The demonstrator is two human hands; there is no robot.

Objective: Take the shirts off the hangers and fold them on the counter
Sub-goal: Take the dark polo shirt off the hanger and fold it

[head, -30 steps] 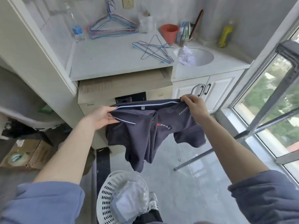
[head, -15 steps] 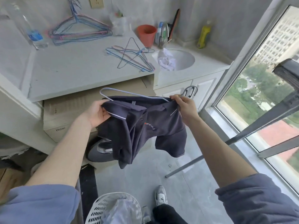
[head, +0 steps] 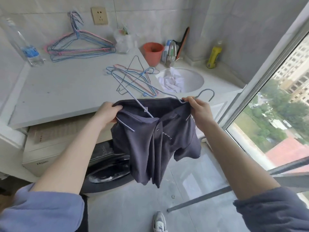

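Hanger [head: 133, 88] is half out of the navy shirt [head: 155, 139]; left hand [head: 107, 113] pinches the shoulder, right hand [head: 199, 109] pinches hanger and collar. Folding on the table [head: 66, 91] not started.

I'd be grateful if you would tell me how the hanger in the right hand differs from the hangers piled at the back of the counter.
The held hanger is pale grey and single; the back pile is several pink and blue ones. The held hanger is up in the air, gripped near its hook by the right hand, one end inside the shirt; the pile lies on the counter, hooks leaning on the wall, with no clothes. All are thin wire hangers.
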